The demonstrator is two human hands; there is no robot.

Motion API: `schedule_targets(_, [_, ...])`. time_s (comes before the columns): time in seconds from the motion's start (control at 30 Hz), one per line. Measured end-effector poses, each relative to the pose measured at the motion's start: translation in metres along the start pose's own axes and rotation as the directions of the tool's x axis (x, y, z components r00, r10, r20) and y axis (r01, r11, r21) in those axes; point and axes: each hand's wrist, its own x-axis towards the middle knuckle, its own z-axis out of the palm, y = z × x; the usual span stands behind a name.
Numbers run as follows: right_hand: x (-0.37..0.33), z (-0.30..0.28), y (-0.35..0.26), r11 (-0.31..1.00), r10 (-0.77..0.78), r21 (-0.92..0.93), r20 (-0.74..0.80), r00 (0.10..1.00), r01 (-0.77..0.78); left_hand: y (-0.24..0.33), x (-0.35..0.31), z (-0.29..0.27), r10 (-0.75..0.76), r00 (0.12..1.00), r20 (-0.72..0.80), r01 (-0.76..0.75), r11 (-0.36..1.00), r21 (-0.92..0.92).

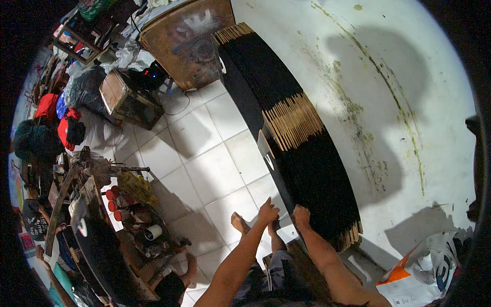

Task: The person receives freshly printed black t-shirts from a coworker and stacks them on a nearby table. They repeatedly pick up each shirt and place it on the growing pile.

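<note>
A long row of black panels (312,176) with tan edges stands packed face to face along the white wall. My right hand (302,217) is at the near left side of this row, its fingers curled over the edge of a black panel. My left hand (268,211) hangs over the floor just left of the row, apart from it. Its index finger stretches forward and the other fingers are partly bent; nothing shows in it. A band of tan strips (294,121) crosses the middle of the row. My bare feet (239,223) are below my left hand.
A brown board (186,46) leans at the far end. At left are a wooden box (130,97), plastic bags and a cluttered bench with red-lidded jars (113,205). Another person's limb (190,266) shows at lower left. A white and orange bag (422,268) lies at lower right.
</note>
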Motion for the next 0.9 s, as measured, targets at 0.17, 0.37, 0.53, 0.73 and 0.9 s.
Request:
schedule_targets(0.17, [-0.003, -0.003, 0.008, 0.999, -0.038, -0.042, -0.119, 0.992, 0.033, -0.116, -0.033, 0.004, -0.072, 0.997, -0.038, 0.081, 0.941, 0.329])
schedule_targets(0.37, [0.005, 0.000, 0.013, 0.996, -0.075, -0.057, -0.196, 0.978, 0.065, -0.181, -0.075, 0.002, 0.018, 0.995, 0.100, -0.045, 0.960, 0.275])
schedule_targets(0.53, [0.011, -0.003, 0.011, 0.999, -0.005, -0.034, -0.152, 0.988, 0.000, -0.147, -0.109, -0.029, -0.205, 0.977, 0.054, 0.190, 0.960, 0.207])
schedule_targets(0.73, [0.013, -0.018, 0.005, 0.998, 0.067, 0.022, -0.081, 0.995, -0.065, -0.164, -0.114, -0.054, -0.250, 0.968, 0.037, 0.235, 0.944, 0.233])
schedule_targets(0.9, [0.011, -0.027, 0.005, 0.999, 0.046, -0.020, -0.091, 0.995, -0.048, -0.183, -0.122, -0.067, -0.257, 0.963, -0.080, 0.263, 0.961, 0.089])
